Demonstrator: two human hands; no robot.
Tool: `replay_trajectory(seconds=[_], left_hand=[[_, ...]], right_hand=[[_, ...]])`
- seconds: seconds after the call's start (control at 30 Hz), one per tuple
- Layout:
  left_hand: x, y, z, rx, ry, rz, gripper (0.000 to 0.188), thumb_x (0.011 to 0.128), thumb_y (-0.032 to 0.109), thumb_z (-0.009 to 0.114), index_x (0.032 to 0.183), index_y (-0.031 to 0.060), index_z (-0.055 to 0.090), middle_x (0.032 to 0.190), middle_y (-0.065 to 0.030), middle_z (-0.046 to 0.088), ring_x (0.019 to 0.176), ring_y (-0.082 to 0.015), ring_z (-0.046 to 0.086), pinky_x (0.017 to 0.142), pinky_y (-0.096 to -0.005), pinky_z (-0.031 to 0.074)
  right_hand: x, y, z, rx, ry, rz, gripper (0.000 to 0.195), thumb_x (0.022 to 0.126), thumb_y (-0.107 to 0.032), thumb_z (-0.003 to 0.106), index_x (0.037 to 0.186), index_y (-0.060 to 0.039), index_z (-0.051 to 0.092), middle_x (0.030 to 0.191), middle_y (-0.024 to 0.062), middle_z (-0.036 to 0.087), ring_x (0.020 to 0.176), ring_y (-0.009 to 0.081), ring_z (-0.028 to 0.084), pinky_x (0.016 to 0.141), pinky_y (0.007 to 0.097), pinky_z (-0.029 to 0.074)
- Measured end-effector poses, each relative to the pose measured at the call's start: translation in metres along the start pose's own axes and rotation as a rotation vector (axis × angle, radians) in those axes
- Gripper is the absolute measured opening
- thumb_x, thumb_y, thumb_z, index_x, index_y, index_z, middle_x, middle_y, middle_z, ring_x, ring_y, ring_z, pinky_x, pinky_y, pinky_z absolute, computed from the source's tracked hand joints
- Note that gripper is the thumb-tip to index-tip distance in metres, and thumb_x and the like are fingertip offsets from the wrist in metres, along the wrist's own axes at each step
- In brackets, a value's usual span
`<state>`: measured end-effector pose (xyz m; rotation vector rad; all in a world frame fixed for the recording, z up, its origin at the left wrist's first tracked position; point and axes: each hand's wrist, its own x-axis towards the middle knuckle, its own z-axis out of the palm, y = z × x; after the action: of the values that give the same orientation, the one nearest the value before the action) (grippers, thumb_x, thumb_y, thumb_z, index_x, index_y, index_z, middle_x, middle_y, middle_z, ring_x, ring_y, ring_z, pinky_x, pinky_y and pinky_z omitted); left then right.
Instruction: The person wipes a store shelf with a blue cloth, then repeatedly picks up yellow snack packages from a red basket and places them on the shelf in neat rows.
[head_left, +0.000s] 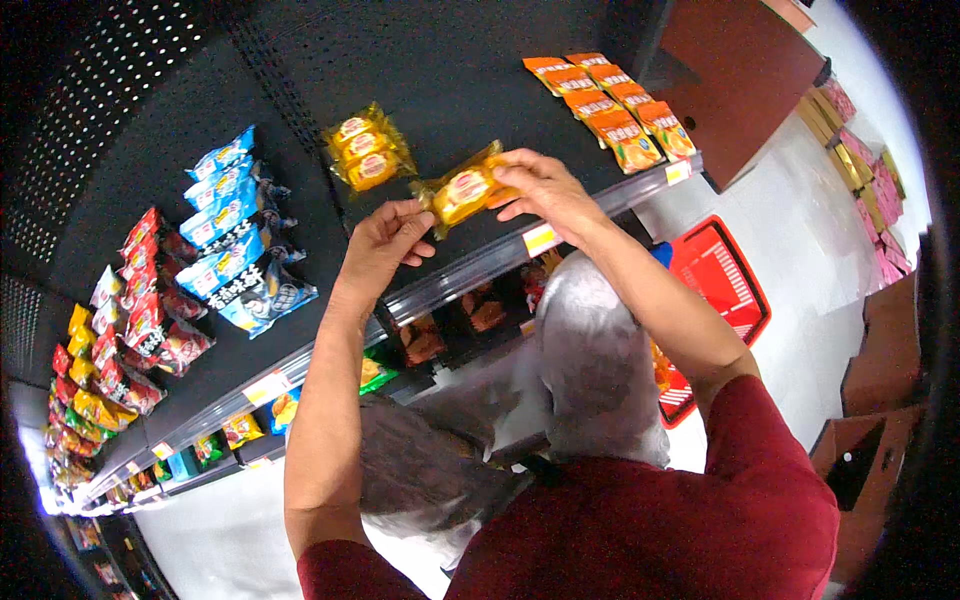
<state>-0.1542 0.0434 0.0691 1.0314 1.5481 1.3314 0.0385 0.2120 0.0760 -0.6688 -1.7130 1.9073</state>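
Both hands are over a black store shelf (450, 82). My right hand (544, 187) holds the right end of a yellow plastic snack package (466, 190), and something orange-yellow shows under its fingers. My left hand (391, 234) pinches the clear left end of the same package between thumb and fingers. Just beyond, a row of similar yellow packages (367, 150) lies on the shelf. Orange packets with a fruit picture (626, 139) lie in two rows at the right, near the shelf edge. Blue snack bags (225, 225) stand in a row at the left.
Red snack bags (150, 322) and other colourful bags (97, 405) line the far left. A clear price rail (442, 289) runs along the shelf's front, above lower shelves with goods. A red shopping basket (720, 277) is on the floor at right, with cardboard boxes (862, 457) farther off.
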Motion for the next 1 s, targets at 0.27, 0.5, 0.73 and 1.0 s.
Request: replay_trajectory(seconds=[0.27, 0.5, 0.73, 1.0], left_hand=[[0.014, -0.034, -0.049, 0.090, 0.366, 0.001, 0.024, 0.094, 0.021, 0.064, 0.111, 0.0037, 0.063, 0.087, 0.0001, 0.065, 0.065, -0.0083, 0.061, 0.056, -0.0223, 0.045], [0.036, -0.044, -0.058, 0.086, 0.552, -0.073, 0.022, 0.093, 0.019, 0.065, 0.107, 0.0034, 0.063, 0.086, -0.0011, 0.066, 0.063, -0.0083, 0.060, 0.053, -0.0218, 0.044], [0.047, -0.056, -0.061, 0.212, 0.553, -0.019, 0.031, 0.091, 0.014, 0.065, 0.118, -0.0004, 0.057, 0.085, -0.0045, 0.066, 0.063, -0.0102, 0.063, 0.048, -0.0217, 0.045], [0.051, -0.054, -0.065, 0.248, 0.459, -0.069, 0.042, 0.092, 0.015, 0.062, 0.129, -0.0018, 0.054, 0.092, -0.0069, 0.068, 0.064, -0.0104, 0.064, 0.049, -0.0215, 0.046]], right_hand=[[0.069, 0.019, 0.051, -0.374, -0.048, 0.062, 0.044, 0.089, -0.032, 0.069, 0.117, 0.0000, 0.061, 0.104, 0.0130, 0.066, 0.083, 0.0188, 0.067, 0.060, 0.0295, 0.057], [0.096, 0.038, 0.061, -0.599, 0.102, -0.037, 0.050, 0.081, -0.035, 0.076, 0.109, 0.0034, 0.062, 0.100, 0.0142, 0.068, 0.088, 0.0230, 0.067, 0.072, 0.0334, 0.054], [0.106, 0.047, 0.063, -0.714, 0.166, -0.133, 0.050, 0.081, -0.035, 0.075, 0.110, 0.0008, 0.058, 0.102, 0.0169, 0.067, 0.095, 0.0294, 0.066, 0.085, 0.0379, 0.052], [0.115, 0.048, 0.060, -0.720, 0.152, -0.112, 0.048, 0.083, -0.036, 0.073, 0.112, 0.0008, 0.062, 0.097, 0.0173, 0.069, 0.092, 0.0295, 0.068, 0.085, 0.0389, 0.052]])
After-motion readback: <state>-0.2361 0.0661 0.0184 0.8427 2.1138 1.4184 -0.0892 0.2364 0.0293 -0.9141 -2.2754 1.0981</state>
